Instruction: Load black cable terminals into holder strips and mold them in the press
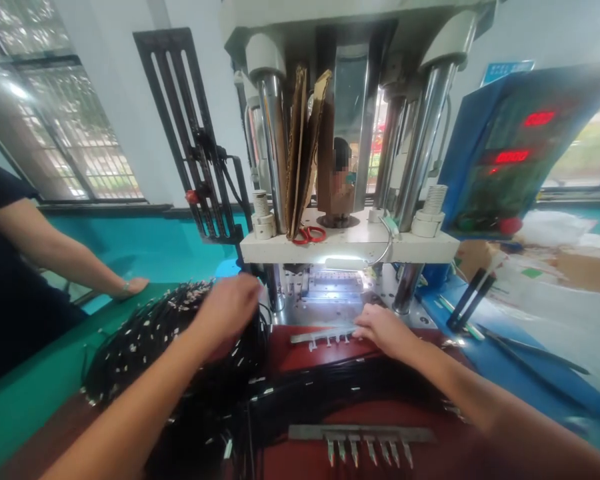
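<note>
My right hand pinches the right end of a flat metal bar, from which several small pale connector pieces hang. My left hand is smeared by motion above the right side of a big heap of black cables with metal ends; its fingers cannot be read. A bundle of black cables runs across the dark red work surface below the bar. Nearer to me lies a second metal bar with several metal connectors in a row along its edge.
A press with a white plate stands ahead, its lit lower bed beneath. Red-handled scissors and cardboard rest on the plate. A blue control box is at right, beside tools. Another person's arm leans in at left.
</note>
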`<move>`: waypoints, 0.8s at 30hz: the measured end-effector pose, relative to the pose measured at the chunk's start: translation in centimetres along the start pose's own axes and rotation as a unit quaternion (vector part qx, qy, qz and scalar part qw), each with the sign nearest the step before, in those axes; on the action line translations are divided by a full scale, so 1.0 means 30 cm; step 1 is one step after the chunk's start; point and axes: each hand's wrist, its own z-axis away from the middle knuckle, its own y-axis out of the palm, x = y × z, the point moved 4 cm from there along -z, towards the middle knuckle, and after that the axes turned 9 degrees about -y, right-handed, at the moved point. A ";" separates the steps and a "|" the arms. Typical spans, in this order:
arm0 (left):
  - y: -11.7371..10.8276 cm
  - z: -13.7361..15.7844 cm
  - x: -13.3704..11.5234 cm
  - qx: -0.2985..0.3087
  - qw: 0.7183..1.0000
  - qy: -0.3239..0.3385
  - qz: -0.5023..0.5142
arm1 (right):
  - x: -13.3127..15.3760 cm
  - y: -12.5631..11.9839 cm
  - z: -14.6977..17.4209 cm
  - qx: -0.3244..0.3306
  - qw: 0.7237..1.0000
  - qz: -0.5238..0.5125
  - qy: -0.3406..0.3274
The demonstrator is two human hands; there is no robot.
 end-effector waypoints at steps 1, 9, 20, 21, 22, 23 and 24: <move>0.029 0.031 -0.050 0.030 0.996 0.081 0.010 | 0.000 -0.002 -0.001 -0.003 1.000 0.001 0.000; 0.179 0.084 -0.163 0.086 0.976 0.202 0.019 | 0.088 -0.023 -0.021 -0.053 0.995 -0.077 -0.021; 0.342 0.039 -0.244 0.110 0.981 0.159 0.001 | 0.248 -0.023 -0.018 -0.103 0.984 -0.121 -0.084; 0.342 0.039 -0.242 0.110 0.980 0.164 0.002 | 0.267 -0.034 0.000 -0.105 0.982 -0.122 -0.095; 0.341 0.039 -0.241 0.109 0.980 0.168 0.003 | 0.285 -0.046 0.022 -0.108 0.981 -0.122 -0.104; 0.337 0.037 -0.243 0.106 0.980 0.171 0.003 | 0.301 -0.062 0.049 -0.112 0.980 -0.122 -0.111; 0.332 0.034 -0.246 0.101 0.980 0.172 0.004 | 0.312 -0.081 0.084 -0.120 0.979 -0.123 -0.112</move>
